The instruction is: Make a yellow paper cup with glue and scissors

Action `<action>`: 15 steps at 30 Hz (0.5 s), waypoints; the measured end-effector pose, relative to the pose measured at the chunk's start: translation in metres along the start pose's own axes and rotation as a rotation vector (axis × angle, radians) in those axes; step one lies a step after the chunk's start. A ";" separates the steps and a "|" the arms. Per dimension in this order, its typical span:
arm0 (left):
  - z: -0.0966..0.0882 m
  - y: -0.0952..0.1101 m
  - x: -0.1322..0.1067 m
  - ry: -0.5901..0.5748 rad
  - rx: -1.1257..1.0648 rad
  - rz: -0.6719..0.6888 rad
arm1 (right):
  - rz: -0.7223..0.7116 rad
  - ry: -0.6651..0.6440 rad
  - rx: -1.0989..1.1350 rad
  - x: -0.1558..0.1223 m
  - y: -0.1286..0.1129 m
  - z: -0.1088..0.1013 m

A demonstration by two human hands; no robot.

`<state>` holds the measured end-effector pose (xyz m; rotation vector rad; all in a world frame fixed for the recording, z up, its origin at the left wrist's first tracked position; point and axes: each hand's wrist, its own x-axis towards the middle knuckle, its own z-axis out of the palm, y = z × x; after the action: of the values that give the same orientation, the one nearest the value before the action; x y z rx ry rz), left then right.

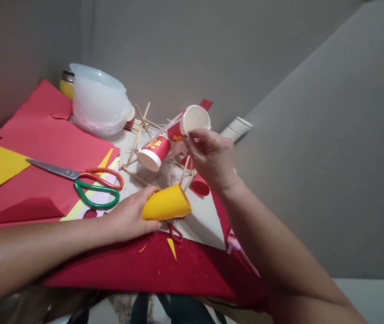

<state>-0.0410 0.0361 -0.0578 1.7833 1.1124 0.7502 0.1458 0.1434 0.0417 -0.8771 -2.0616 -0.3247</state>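
Left hand [129,215] fingers clamped round yellow paper cup [167,203]. Right hand [213,156] fingers pinched together just under red-and-white paper cup [194,119] rim.

Yellow paper cup [167,202]: on its side, wide end pointing right, over pale card. Red-and-white paper cup [192,121]: raised, tilted, empty white mouth facing camera.

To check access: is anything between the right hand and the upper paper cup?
Nothing visible: the right hand is at the rim of the upper paper cup, with the wooden sticks below them.
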 end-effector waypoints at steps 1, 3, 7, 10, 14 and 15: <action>0.000 0.000 0.000 -0.002 0.006 0.001 | 0.013 -0.008 0.013 0.000 0.000 0.000; -0.001 0.000 0.001 0.003 0.018 0.001 | 0.031 -0.036 0.064 -0.001 -0.003 -0.002; -0.002 0.002 -0.001 0.005 0.020 0.015 | 0.078 0.022 0.129 -0.002 -0.004 -0.018; -0.004 0.004 -0.001 -0.025 -0.019 0.011 | 0.228 0.222 0.056 0.011 0.022 -0.038; -0.005 0.004 0.000 -0.031 -0.023 -0.020 | 0.528 0.223 -0.203 0.043 0.099 -0.060; -0.005 0.003 0.000 -0.020 -0.012 -0.024 | 0.563 0.197 -0.226 0.050 0.121 -0.063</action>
<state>-0.0436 0.0373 -0.0526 1.7608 1.1113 0.7217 0.2475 0.2215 0.1095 -1.4540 -1.5371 -0.3204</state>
